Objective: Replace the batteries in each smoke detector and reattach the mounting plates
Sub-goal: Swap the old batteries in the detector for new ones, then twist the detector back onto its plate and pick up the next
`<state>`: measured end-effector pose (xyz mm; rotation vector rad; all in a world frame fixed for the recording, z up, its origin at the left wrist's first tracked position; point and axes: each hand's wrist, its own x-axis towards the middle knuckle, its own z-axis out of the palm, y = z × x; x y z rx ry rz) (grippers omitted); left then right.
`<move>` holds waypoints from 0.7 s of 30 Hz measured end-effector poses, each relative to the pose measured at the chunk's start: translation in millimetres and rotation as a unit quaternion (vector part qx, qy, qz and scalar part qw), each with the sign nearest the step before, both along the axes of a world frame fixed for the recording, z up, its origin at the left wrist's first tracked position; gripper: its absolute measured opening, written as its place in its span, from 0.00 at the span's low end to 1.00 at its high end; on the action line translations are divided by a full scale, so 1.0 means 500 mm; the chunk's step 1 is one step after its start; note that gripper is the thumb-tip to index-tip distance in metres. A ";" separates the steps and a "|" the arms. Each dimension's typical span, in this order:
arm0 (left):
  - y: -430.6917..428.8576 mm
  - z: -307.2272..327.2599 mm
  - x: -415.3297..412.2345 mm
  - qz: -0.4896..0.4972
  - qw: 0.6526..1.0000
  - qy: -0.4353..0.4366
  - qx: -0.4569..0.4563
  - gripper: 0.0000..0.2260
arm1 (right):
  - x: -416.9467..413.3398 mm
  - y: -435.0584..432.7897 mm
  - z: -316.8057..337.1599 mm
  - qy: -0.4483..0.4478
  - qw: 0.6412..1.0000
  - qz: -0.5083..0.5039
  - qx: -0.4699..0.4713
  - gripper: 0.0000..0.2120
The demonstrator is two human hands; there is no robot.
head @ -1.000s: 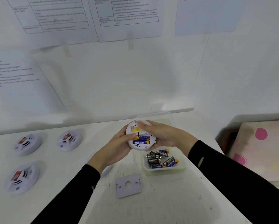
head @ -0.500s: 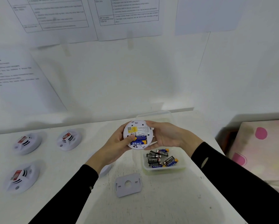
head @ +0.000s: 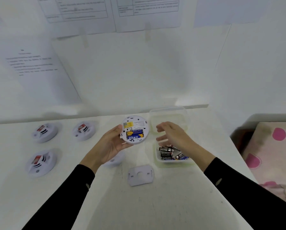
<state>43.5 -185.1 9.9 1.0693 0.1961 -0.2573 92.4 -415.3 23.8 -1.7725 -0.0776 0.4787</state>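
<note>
Left hand [head: 110, 145] grips smoke detector [head: 134, 130] by rim, battery bay up. Right hand [head: 172, 135] free, fingers [head: 163, 126] relaxed, above battery tub [head: 172, 164]. Mounting plate [head: 141, 175] flat on surface [head: 155, 205], nearside of both hands; free right probably takes it.

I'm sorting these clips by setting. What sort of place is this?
Probably a set-up work or training station indoors, not a real installation site: printed sheets are taped to the wall, several smoke detectors lie on a white table, and a tub of loose batteries stands beside them.
</note>
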 end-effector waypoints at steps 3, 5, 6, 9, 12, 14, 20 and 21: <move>0.035 -0.001 -0.020 0.038 0.999 -0.013 0.003 0.19 | -0.075 0.012 -0.064 -0.175 0.977 0.091 -0.080 0.06; 0.046 -0.001 -0.035 0.039 0.999 -0.021 0.014 0.19 | -0.121 0.029 -0.111 -0.256 0.922 0.246 -0.152 0.08; 0.049 -0.002 -0.042 0.040 0.999 -0.023 0.020 0.18 | -0.135 0.038 -0.132 -0.280 0.894 0.298 -0.182 0.10; 0.055 -0.006 -0.061 0.042 0.998 -0.023 0.030 0.19 | -0.148 0.057 -0.173 -0.306 0.860 0.336 -0.233 0.16; 0.055 -0.009 -0.078 0.051 0.998 -0.018 0.026 0.19 | -0.143 0.059 -0.195 -0.327 0.834 0.342 -0.284 0.20; 0.054 -0.010 -0.086 0.051 0.998 -0.022 0.017 0.18 | -0.142 0.054 -0.202 -0.330 0.832 0.338 -0.290 0.19; 0.067 -0.011 -0.102 0.054 0.998 -0.027 0.018 0.20 | -0.174 0.038 -0.142 -0.398 0.861 0.274 -0.159 0.17; 0.069 -0.011 -0.103 0.050 0.998 -0.031 0.017 0.21 | -0.178 0.035 -0.117 -0.426 0.862 0.246 -0.126 0.17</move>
